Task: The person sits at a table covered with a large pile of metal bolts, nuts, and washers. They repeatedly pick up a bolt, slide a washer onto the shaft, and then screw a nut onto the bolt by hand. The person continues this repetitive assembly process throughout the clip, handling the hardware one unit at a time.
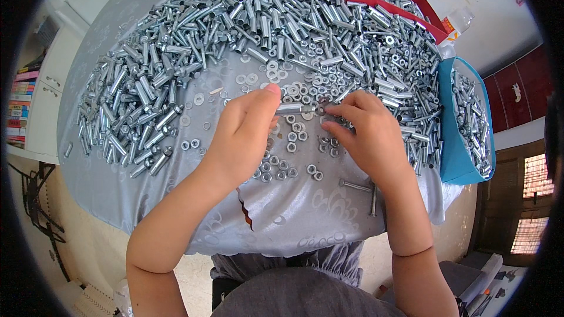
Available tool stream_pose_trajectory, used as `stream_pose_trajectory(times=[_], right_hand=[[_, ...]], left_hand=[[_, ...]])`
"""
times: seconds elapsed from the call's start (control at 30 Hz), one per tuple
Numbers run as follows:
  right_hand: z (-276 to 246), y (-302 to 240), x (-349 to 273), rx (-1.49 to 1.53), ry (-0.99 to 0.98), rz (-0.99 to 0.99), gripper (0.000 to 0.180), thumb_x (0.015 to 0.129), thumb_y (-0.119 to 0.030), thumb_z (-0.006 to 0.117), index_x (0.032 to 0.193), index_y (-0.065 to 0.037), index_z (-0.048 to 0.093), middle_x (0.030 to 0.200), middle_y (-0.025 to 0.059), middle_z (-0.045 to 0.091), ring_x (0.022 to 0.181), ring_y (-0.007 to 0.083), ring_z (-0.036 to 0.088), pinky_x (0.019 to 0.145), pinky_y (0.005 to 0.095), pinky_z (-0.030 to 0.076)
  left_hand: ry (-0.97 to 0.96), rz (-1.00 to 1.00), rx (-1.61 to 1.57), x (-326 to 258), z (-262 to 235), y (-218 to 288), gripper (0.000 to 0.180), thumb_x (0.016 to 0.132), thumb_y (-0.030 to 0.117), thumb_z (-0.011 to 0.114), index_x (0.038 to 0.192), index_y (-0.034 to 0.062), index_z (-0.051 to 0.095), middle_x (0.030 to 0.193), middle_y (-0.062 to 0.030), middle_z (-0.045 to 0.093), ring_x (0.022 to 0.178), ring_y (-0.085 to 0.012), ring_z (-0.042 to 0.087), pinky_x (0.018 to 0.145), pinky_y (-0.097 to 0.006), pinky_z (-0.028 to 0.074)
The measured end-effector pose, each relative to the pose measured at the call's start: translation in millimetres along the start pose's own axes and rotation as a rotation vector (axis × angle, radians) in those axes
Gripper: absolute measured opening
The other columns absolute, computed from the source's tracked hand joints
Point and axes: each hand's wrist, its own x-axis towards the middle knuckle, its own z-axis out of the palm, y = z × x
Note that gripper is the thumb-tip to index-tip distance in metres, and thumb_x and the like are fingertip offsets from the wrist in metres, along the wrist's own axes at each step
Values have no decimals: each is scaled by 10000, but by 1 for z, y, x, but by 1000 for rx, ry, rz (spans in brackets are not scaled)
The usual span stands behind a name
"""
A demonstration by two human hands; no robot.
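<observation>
My left hand (247,123) is closed around a metal sleeve anchor bolt (289,108), held level over the table with its threaded end toward the right. At that end a small ring-like nut or washer (321,108) meets the fingertips of my right hand (364,126), whose thumb and fingers are curled in a pinch. Whether the ring is on the thread I cannot tell. Below and between the hands lie several loose hex nuts (291,147), and flat washers (272,74) are scattered just beyond. Two long bolts (356,186) rest beside my right forearm.
A large heap of sleeve anchors (141,91) curves around the far and left sides of the table. At the back right stands a red box (376,1) of metal parts; a blue box (449,135) of bolts is at the right edge. The grey tablecloth (317,223) has a tear.
</observation>
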Motion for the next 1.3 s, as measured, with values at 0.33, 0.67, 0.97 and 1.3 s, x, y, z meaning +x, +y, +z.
stream_pose_trajectory(times=[0.33, 0.67, 0.97, 1.3], right_hand=[[2, -1, -1, 6, -23, -6, 110, 699, -136, 653, 755, -45, 626, 782, 72, 547, 781, 241, 548, 681, 340, 458], [1, -3, 0, 310, -15, 35, 90, 709, -51, 626, 781, -20, 581, 786, 102, 556, 767, 270, 545, 678, 338, 452], [-9, -16, 0, 1194, -106, 236, 121, 800, -9, 605, 897, 0, 531, 815, 9, 566, 757, 61, 542, 662, 193, 435], [-3, -13, 2, 1386, -121, 372, 131, 770, -34, 655, 862, -11, 565, 798, 7, 587, 725, 67, 556, 650, 194, 447]], left_hand=[[-44, 22, 58, -3, 1, 1, 368, 898, 332, 431, 616, 101, 379, 573, 63, 302, 519, -35, 270, 474, -207, 233], [-59, -33, 64, -4, 2, 4, 377, 894, 351, 446, 612, 105, 405, 573, 75, 302, 522, -25, 267, 473, -208, 215], [-72, 1, 100, -5, 2, 4, 395, 919, 336, 406, 614, 86, 425, 552, 63, 342, 508, -27, 283, 460, -218, 230], [-142, -50, 48, -3, -2, 3, 404, 925, 334, 389, 640, 55, 459, 552, 47, 358, 499, -37, 297, 462, -211, 251]])
